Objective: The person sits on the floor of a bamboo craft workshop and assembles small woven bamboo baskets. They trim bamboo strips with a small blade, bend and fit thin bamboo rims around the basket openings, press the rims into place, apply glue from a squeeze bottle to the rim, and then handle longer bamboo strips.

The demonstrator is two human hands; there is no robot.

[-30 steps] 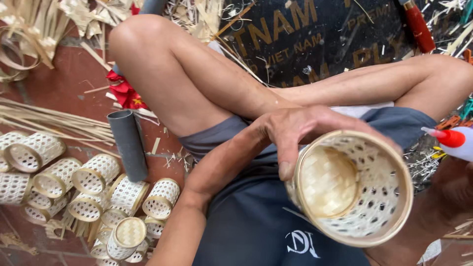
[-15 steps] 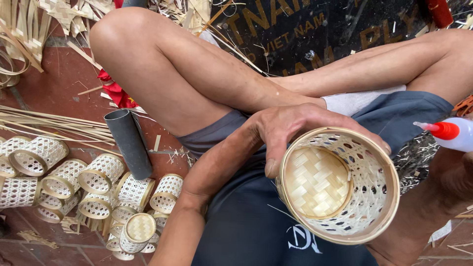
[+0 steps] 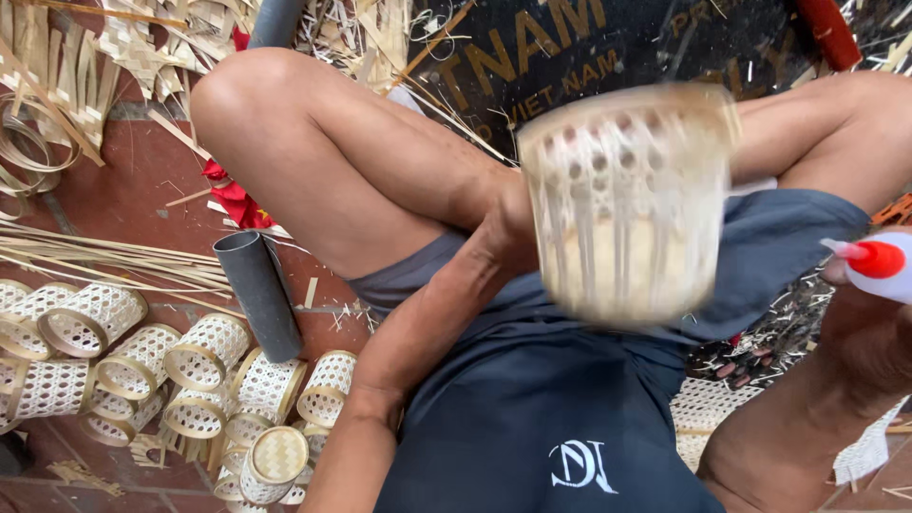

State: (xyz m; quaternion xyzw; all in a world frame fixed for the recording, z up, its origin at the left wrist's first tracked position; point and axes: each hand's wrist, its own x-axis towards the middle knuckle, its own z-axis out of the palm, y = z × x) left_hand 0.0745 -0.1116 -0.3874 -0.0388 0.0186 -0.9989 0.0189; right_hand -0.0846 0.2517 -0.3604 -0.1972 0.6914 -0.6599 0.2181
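Note:
I sit cross-legged on a red tiled floor. My left hand point(image 3: 508, 228) grips a round woven bamboo basket point(image 3: 627, 204), which is blurred and stands upright in front of my legs, its open mesh side wall facing me. Most of that hand is hidden behind the basket. My right hand point(image 3: 855, 313), at the right edge, holds a white squeeze bottle with a red nozzle point(image 3: 874, 261), the nozzle pointing left toward the basket but apart from it.
Several small woven bamboo rings and baskets point(image 3: 209, 380) lie piled on the floor at lower left. A dark grey tube point(image 3: 258, 294) lies beside them. Bamboo strips point(image 3: 104, 252) and scraps cover the floor at left and top. A dark printed sheet point(image 3: 589, 47) lies behind my legs.
The basket has been turned and lifted: earlier its open mouth and woven bottom faced me, now its side wall does. The bottle has stayed at the right.

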